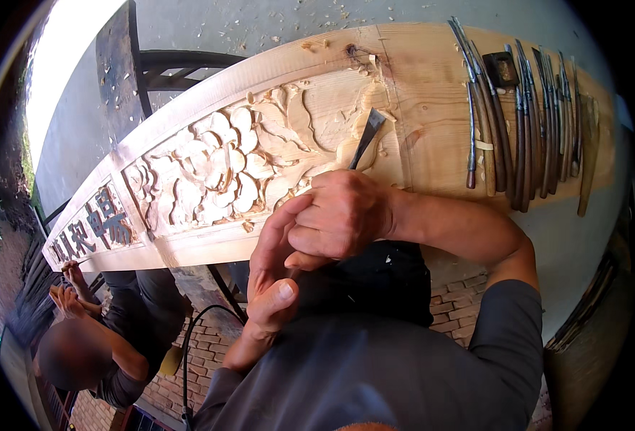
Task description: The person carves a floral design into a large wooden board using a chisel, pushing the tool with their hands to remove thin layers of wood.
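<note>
A long pale wooden board (432,108) carries a carved relief of flowers and leaves (224,165). My right hand (342,215), closed round a flat chisel (366,138), is over the board's near edge; the blade points up-right onto the carving, and the handle is hidden by my fingers. My left hand (271,287) is against the lower left of my right fist, fingers curled up alongside it and thumb separated; what it grips is hidden. Pale shavings lie around the blade.
Rows of chisels and gouges (529,136) lie on the board's right, beside a dark block (500,70). Dark raised characters (105,223) fill its left panel, where a co-worker's hands (69,298) work. A dark cable (188,359) hangs by the brick floor (202,352).
</note>
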`<state>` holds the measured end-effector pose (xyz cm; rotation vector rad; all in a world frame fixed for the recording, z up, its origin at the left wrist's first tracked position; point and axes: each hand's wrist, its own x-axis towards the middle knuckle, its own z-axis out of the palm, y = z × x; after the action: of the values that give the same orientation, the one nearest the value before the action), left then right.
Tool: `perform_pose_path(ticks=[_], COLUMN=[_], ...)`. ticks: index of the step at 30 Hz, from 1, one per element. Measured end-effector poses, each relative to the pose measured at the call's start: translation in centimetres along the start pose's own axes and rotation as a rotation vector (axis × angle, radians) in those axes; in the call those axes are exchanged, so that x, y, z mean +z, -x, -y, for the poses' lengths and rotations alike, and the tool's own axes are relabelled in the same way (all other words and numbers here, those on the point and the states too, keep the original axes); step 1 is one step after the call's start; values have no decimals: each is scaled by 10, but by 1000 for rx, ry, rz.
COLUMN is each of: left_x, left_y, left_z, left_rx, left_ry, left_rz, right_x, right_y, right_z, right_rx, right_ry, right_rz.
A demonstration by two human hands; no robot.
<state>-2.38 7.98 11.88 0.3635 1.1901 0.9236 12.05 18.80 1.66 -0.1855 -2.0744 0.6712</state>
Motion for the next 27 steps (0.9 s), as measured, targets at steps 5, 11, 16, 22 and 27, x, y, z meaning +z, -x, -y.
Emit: perform_pose_path(ticks=[5,11,16,22,27], left_x=[7,8,25,10,17], left_y=[2,-4,-20,8,11], left_z=[-5,-3,-4,-4,-11], left_rx=[-8,-7,29,-10,-20], left_ry=[-26,-42,0,21,-28], left_rz=[-9,-18,-58,-10,-29], right_x=[-4,-4,-20,-9,-11], right_y=[-1,1,-5,-1,-1], right_z=[-1,-8,-26,1,11], right_rx=[9,0,28,3,51], right_ry=[-13,-7,43,43,56], right_rz=[20,13,65,3,-13])
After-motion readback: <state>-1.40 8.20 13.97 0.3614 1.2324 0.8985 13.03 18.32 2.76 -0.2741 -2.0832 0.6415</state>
